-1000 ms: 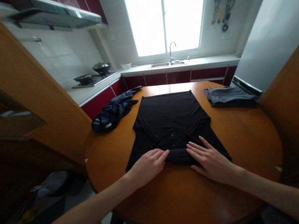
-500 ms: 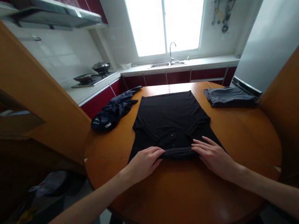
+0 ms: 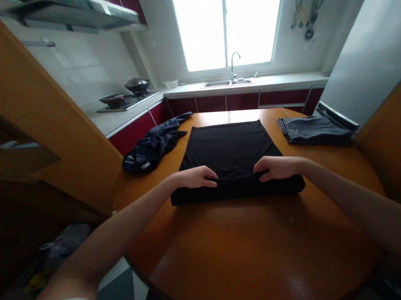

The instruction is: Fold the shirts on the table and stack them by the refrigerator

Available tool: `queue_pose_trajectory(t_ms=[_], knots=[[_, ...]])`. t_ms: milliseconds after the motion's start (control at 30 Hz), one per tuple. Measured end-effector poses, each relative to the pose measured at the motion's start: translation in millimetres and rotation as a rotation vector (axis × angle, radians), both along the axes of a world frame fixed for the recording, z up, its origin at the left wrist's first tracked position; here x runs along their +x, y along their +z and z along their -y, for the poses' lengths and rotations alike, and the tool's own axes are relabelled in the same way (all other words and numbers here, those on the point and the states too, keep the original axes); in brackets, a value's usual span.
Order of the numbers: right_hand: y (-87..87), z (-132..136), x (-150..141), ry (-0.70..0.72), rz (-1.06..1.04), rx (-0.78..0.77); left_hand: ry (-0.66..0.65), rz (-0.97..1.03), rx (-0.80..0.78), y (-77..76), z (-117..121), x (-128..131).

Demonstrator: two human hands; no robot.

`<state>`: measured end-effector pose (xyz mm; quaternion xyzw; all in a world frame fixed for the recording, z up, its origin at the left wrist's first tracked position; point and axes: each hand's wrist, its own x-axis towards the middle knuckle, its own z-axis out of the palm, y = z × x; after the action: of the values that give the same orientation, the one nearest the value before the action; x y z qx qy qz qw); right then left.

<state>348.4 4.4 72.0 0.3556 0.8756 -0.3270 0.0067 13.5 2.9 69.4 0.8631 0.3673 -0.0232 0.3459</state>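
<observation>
A black shirt [image 3: 229,147] lies on the round wooden table [image 3: 233,256], its far edge straight and its near end lifted and doubled over. My left hand [image 3: 199,177] pinches the raised near edge between thumb and fingers. At the other side of that edge, my right hand [image 3: 278,166] grips the cloth the same way. Between the two hands the raised edge runs almost level. The small buttons at the front of the shirt are out of sight now.
On the table's left lies a crumpled dark blue garment [image 3: 153,147]. Folded grey clothing [image 3: 315,128] sits at the right, by a pale upright panel. Beyond the table are a sink [image 3: 217,84] and a stove [image 3: 129,101] with two pans.
Both hands have moved up and away from me, carrying the shirt's near edge over the rest of it. The fold there has grown deeper, and the buttons are covered.
</observation>
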Motion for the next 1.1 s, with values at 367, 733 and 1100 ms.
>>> queue_pose_trajectory(t_ms=[367,733,1100], knots=[[-21.7,-14.4,4.5,-0.044,-0.036,-0.054,0.114,0.124,0.151,-25.8,1.8,-7.0],[-43.1,-2.7,1.3,-0.190,-0.194,0.079,0.212,0.108,0.359,-50.1,9.0,-2.3],[-7.0,-75.2,3.6,-0.146,-0.194,0.089,0.089,0.143,0.400,-5.1,-78.8,-1.9]])
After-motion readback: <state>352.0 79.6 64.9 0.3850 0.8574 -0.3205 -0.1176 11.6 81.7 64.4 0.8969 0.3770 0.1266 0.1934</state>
